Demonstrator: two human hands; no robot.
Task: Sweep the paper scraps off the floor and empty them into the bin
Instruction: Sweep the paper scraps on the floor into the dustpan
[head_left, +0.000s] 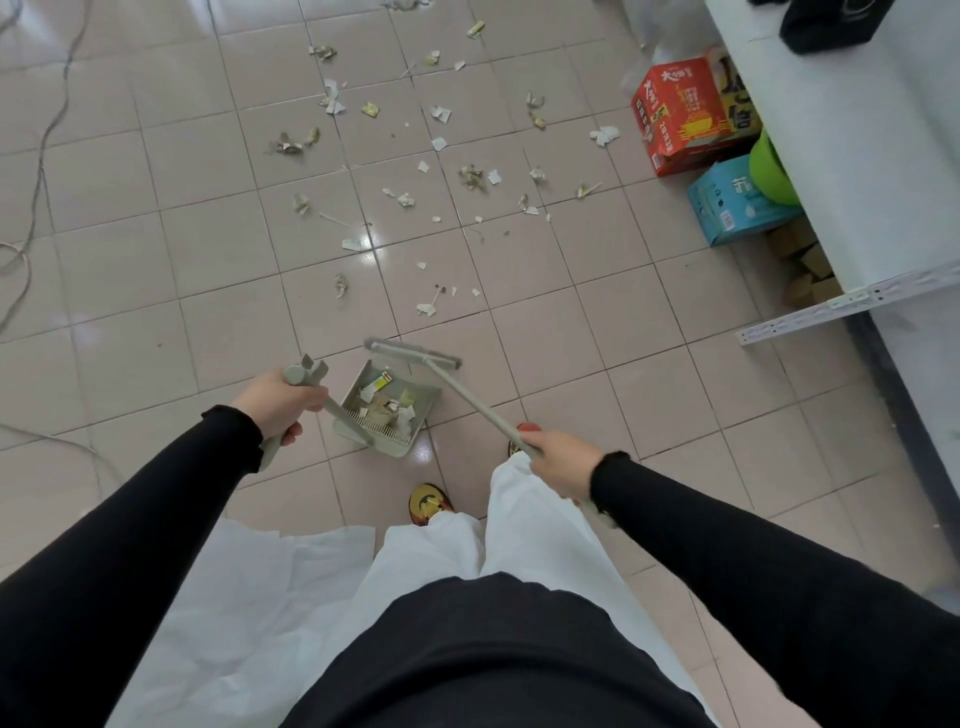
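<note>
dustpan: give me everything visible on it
The dustpan is pale grey-beige, plastic-looking: a square tray, comb teeth along its near edge, a long handle gripped by the left hand. Its mouth faces away, the broom head at its far lip. Paper scraps lie inside. It sits just ahead of the feet.

The person's left hand (280, 402) is gripping the handle of the dustpan (384, 444), which is sitting on the tiled floor (156, 312) holding several scraps. The right hand (563, 460) is clasping the broom (470, 397), whose head is lying at the pan's 12 o'clock edge. More paper scraps (436, 140) are lying scattered toward 12 o'clock, and a red box (680, 114) is standing at 2 o'clock.
</note>
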